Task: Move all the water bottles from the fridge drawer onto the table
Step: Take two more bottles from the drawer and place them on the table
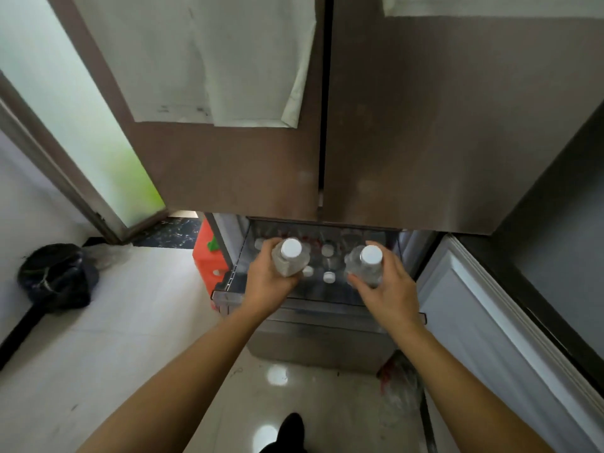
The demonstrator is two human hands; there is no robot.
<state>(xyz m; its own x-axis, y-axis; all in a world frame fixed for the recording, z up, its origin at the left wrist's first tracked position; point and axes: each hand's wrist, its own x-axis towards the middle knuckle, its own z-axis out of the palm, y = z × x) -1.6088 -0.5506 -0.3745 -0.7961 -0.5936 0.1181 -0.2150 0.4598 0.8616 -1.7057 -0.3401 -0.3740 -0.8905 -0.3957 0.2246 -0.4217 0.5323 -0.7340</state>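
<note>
Looking straight down at the open fridge drawer [226,294], both arms stretched out. The left hand [269,284] grips one water bottle [289,266] round its body, white cap up, and the right hand [390,287] grips a second bottle [365,269] the same way, both upright over the drawer. Between the hands a few more white caps [329,276] show from bottles standing in the drawer; it's kinda blurry, so I can't count them properly. The brown fridge doors [457,125] above are closed, with white sheets [212,60] stuck on the left one. An orange box [206,259] sits just left of the drawer, a black bag [57,276] lies on the floor [114,354] by the wall, and a lower door [490,322] hangs open on the right.
</note>
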